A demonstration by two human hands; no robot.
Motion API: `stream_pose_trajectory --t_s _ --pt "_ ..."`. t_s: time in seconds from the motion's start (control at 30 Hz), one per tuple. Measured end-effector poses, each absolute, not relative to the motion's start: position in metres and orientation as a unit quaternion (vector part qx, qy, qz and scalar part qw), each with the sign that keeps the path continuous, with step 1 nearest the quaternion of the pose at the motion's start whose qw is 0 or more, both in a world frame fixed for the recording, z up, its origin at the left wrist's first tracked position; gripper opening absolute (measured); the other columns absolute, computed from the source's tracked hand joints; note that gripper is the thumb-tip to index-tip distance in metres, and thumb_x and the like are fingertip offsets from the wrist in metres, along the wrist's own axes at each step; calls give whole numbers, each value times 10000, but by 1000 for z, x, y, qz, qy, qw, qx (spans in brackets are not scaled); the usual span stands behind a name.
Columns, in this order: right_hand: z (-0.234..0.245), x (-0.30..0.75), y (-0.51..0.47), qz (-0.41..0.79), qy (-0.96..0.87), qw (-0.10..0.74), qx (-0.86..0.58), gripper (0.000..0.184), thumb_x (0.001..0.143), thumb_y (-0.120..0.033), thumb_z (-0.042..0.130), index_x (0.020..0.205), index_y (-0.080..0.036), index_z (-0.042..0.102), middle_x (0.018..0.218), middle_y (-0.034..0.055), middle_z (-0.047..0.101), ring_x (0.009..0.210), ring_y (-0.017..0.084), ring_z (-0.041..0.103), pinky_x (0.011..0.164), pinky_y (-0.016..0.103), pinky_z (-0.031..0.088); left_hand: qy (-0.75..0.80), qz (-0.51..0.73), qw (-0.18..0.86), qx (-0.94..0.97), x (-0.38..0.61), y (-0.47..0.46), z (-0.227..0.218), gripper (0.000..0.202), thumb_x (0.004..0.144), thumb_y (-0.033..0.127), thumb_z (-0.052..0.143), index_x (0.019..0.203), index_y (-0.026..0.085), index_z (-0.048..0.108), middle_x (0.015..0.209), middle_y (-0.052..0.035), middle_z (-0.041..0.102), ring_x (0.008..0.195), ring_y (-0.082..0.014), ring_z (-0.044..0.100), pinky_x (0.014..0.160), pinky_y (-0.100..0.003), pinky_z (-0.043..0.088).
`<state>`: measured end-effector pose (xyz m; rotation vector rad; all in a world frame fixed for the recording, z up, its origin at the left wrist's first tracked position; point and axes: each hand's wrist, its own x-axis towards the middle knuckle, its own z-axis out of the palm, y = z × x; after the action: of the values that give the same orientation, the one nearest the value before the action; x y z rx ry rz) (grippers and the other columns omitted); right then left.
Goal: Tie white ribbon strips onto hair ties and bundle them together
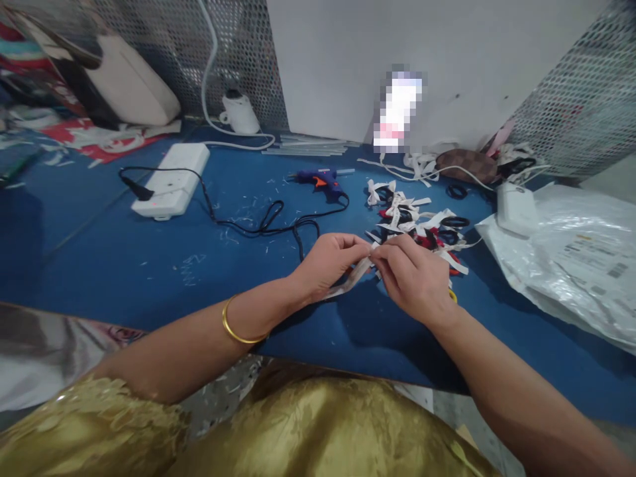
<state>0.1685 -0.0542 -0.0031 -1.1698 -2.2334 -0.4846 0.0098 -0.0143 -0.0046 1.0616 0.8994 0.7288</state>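
My left hand (328,265) and my right hand (415,278) meet over the blue table (149,265), both pinching a strip of white ribbon (350,279) between thumb and fingers. The ribbon hangs down and to the left from the pinch. Just behind my hands lies a pile of white ribbon bows with black and red hair ties (417,222). A gold bangle (237,328) sits on my left wrist.
A blue glue gun (320,179) lies behind the pile, its black cord (263,225) looping toward a white power strip (171,179). Glue sticks (308,146) lie by the wall. White plastic mailer bags (571,258) and a white charger (517,205) occupy the right side.
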Motion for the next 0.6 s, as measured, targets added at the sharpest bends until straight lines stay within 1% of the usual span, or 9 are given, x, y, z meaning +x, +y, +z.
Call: stream_pose_trajectory --t_s 0.1,0.23,0.3,0.37,0.4,0.47,0.53,0.6 --pt "-4 170 -53 -191 -836 269 -439 108 886 -164 493 828 -142 581 822 65 603 669 139 554 560 257 366 404 345 688 495 11 -16 -5 146 704 275 624 684 133 651 632 -1 575 565 -71 489 507 -184 384" --pt "-3 167 -55 -180 -849 262 -422 126 897 -159 456 830 -146 563 813 70 594 645 147 533 562 271 368 405 357 691 480 10 -12 -7 165 710 292 618 684 131 645 643 -8 582 561 -74 493 490 -182 380" --pt "-2 163 -58 -151 -867 260 -397 127 901 -159 441 846 -152 554 812 68 594 632 150 528 557 278 372 404 370 694 467 9 -9 -7 170 708 298 621 676 131 634 632 -9 580 553 -79 497 490 -188 385" --pt "-1 160 -61 -78 -879 275 -380 111 897 -146 433 860 -159 537 843 66 601 665 150 550 562 271 393 400 381 695 460 8 -6 -6 166 704 293 624 663 132 622 615 -4 567 543 -79 489 494 -193 391" --pt "-2 159 -62 -27 -874 300 -383 99 892 -135 435 861 -165 523 874 66 605 702 150 568 578 264 413 398 383 695 461 7 -6 -6 163 701 290 626 661 132 620 611 0 562 539 -76 483 495 -192 390" --pt "-4 159 -63 80 -824 378 -414 77 881 -124 447 862 -179 497 943 64 609 757 143 598 617 252 456 401 380 692 465 7 -5 -5 162 699 294 631 667 135 625 615 0 565 542 -76 485 494 -189 385" --pt "-5 163 -61 156 -743 459 -461 59 875 -140 470 899 -190 489 949 55 613 724 133 614 611 250 482 405 371 689 472 7 -6 -4 180 701 317 636 683 138 637 634 -8 583 557 -83 501 499 -192 389" --pt "-5 167 -58 179 -685 502 -496 107 870 -165 493 972 -196 502 895 41 618 653 129 611 572 252 487 407 363 688 479 7 -8 -4 207 703 347 640 696 141 647 660 -18 603 572 -91 515 509 -201 401"
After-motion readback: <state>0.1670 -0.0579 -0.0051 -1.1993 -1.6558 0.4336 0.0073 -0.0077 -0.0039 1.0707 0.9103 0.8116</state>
